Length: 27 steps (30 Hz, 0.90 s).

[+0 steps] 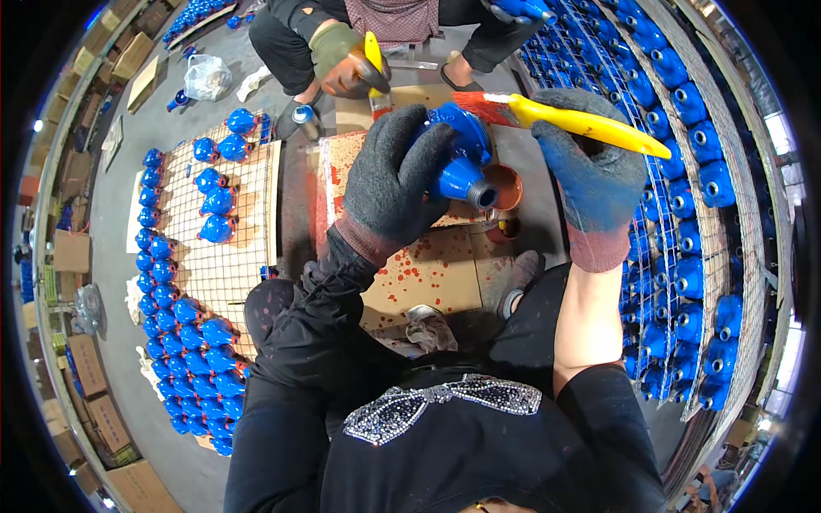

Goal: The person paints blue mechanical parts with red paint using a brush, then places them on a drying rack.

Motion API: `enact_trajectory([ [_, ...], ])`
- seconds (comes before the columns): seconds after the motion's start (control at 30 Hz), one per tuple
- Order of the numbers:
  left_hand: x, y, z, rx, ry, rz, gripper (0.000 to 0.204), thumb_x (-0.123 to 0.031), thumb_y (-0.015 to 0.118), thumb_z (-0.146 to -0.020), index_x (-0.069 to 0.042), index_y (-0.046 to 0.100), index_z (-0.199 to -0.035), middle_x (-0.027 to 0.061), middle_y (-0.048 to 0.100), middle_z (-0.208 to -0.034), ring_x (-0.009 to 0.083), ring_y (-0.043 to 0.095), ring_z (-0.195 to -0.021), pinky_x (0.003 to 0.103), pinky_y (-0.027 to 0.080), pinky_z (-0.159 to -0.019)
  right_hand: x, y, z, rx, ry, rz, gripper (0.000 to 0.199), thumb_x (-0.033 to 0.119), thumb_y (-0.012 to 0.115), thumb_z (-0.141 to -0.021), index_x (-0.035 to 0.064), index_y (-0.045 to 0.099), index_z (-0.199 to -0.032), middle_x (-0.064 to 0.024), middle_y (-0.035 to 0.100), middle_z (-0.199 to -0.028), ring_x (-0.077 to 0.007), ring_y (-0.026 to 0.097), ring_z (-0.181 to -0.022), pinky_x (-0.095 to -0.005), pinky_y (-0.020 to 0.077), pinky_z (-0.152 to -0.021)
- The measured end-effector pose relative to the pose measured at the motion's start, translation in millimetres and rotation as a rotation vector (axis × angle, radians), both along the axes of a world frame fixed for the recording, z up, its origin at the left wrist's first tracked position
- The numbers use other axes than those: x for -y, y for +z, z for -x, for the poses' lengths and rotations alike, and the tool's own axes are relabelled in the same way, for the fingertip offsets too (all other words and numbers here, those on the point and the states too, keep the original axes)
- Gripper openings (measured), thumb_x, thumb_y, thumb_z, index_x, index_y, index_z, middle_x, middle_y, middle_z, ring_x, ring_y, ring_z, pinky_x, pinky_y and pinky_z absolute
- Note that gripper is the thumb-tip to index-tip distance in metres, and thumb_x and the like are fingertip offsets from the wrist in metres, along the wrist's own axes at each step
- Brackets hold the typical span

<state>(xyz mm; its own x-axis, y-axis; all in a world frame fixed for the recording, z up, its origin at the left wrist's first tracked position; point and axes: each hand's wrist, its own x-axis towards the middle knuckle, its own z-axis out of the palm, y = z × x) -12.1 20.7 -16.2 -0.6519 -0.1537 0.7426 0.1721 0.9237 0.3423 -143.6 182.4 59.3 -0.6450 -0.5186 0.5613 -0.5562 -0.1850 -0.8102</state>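
My left hand [395,179], in a dark grey glove, is closed around a blue metal part [462,175] with a round body and a threaded neck pointing down and right. My right hand [594,175], gloved with blue stains, grips a paintbrush [590,124] by its yellow handle. Red paint covers the brush's bristles, which point left, close to the far side of the blue part; whether they touch it I cannot tell. Just below the part is a reddish-brown paint cup [510,188], partly hidden by it. A smaller container [505,227] sits nearer me.
Across from me, a person's gloved hand [349,70] holds another yellow brush [373,53]. Red-spattered cardboard [428,274] covers the floor between us. Left is a wire mesh rack [231,184] with several blue parts [184,342]; right, tall wire racks [676,231] full of them.
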Motion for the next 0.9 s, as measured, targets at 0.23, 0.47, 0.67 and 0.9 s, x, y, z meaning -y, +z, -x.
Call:
enact_trajectory([
  [0.23, 4, 1, 8, -0.058, 0.078, -0.382, 0.072, -0.01, 0.08, -0.062, -0.005, 0.045, -0.125, 0.0205, 0.047, -0.124, 0.0398, 0.052, -0.113, 0.045, 0.046, -0.097, 0, 8, -13, -0.011, -0.086, -0.037, 0.025, -0.002, 0.072, -0.078, -0.0006, 0.067, -0.102, -0.0091, 0.069, -0.097, -0.0147, 0.065, -0.085, -0.0275, 0.0534, -0.077],
  [0.47, 16, 3, 4, -0.18, -0.399, -1.589, 0.065, -0.022, 0.079, -0.074, -0.004, 0.045, -0.127, 0.0124, 0.062, -0.109, 0.0229, 0.068, -0.086, 0.035, 0.06, -0.064, 2, -1, -9, -0.21, -0.053, -0.069, 0.021, -0.003, 0.075, -0.075, -0.001, 0.068, -0.095, -0.0118, 0.069, -0.094, -0.0231, 0.066, -0.087, -0.0339, 0.0528, -0.079],
  [0.67, 21, 5, -21, -0.183, -1.115, -2.282, 0.062, -0.04, 0.062, -0.089, -0.008, 0.039, -0.138, 0.0121, 0.051, -0.132, 0.0278, 0.056, -0.117, 0.042, 0.053, -0.093, 8, -21, 3, -0.082, 0.214, 0.137, 0.023, -0.004, 0.068, -0.074, 0.0038, 0.058, -0.093, -0.0167, 0.064, -0.097, -0.0335, 0.064, -0.094, -0.0451, 0.0518, -0.088],
  [0.9, 11, 9, -29, -0.307, -1.295, -2.454, 0.074, -0.055, 0.06, -0.086, -0.007, 0.038, -0.139, 0.0219, 0.054, -0.125, 0.035, 0.063, -0.1, 0.042, 0.058, -0.081, 22, -52, 22, 0.402, 0.581, 0.425, 0.025, 0.001, 0.067, -0.073, 0.0064, 0.06, -0.096, -0.0155, 0.062, -0.105, -0.0361, 0.059, -0.107, -0.0496, 0.0474, -0.097],
])
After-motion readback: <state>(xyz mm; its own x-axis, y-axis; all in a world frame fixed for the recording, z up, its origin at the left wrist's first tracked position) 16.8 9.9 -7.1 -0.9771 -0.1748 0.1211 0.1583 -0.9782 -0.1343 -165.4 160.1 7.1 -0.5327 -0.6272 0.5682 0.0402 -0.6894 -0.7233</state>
